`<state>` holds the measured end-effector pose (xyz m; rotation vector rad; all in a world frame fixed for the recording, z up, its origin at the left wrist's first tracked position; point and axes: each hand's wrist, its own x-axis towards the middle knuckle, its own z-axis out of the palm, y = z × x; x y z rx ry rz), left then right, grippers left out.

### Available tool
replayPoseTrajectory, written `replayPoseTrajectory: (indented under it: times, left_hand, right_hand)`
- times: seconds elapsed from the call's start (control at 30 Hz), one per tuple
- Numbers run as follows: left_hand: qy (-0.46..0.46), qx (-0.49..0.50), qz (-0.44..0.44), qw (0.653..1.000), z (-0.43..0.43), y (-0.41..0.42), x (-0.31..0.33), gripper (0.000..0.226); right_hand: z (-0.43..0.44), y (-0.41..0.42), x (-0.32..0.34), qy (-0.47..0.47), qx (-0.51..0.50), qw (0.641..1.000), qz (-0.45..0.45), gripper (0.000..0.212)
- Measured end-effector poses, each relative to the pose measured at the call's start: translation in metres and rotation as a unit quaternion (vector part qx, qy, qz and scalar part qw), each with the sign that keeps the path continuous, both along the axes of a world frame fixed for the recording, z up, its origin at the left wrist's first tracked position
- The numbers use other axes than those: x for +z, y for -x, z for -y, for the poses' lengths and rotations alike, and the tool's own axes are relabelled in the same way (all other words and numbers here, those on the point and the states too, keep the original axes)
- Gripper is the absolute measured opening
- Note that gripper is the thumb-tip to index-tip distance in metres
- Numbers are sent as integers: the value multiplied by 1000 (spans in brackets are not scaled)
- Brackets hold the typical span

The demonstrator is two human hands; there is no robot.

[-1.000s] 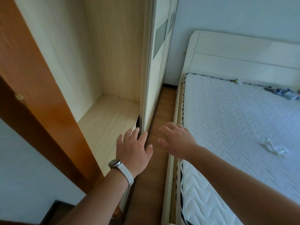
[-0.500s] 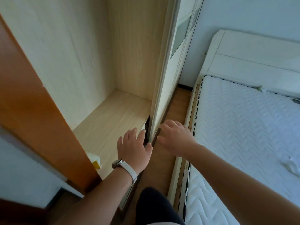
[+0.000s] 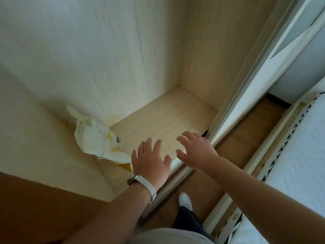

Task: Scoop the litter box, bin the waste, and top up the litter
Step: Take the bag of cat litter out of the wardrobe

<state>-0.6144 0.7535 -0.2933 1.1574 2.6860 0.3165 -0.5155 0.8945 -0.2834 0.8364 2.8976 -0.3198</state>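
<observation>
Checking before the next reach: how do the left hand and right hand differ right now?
The left hand wears a white-strapped watch; the right hand is bare. The left hand is nearer the white-and-yellow bag in the wardrobe; the right hand is by the sliding door. Both are open, fingers spread, holding nothing.

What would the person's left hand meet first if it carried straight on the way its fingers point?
Probably the bare wardrobe floor. The left hand is open, fingers pointing forward and down into the wardrobe. The crumpled white and yellow bag lies off to its left, outside that line. Depth is hard to judge.
</observation>
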Motion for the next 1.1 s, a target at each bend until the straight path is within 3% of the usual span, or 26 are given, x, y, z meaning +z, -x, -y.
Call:
replayPoseTrajectory:
  times: [0.27, 0.43, 0.7, 0.87, 1.0, 1.1]
  left_hand:
    - [15, 155, -14, 988, -30, 27, -14, 62]
    - [5, 278, -4, 960, -22, 46, -18, 64]
    - [-93, 509, 1, 856, 19, 105, -13, 76]
    - [-155, 599, 70, 782, 29, 140, -26, 84]
    - [-180, 618, 134, 753, 35, 160, -37, 63]
    - [-157, 598, 139, 773, 35, 166, -37, 34]
  right_hand:
    - [-73, 71, -7, 7, 181, 983, -11, 53]
    - [-80, 119, -14, 31, 260, 965, -12, 52]
    - [-14, 206, -32, 86, 360, 929, 25, 55]
    - [16, 237, -50, 100, 382, 918, 27, 52]
    - [31, 249, -64, 98, 405, 908, 53, 54]
    - [38, 255, -73, 109, 398, 909, 50, 57]
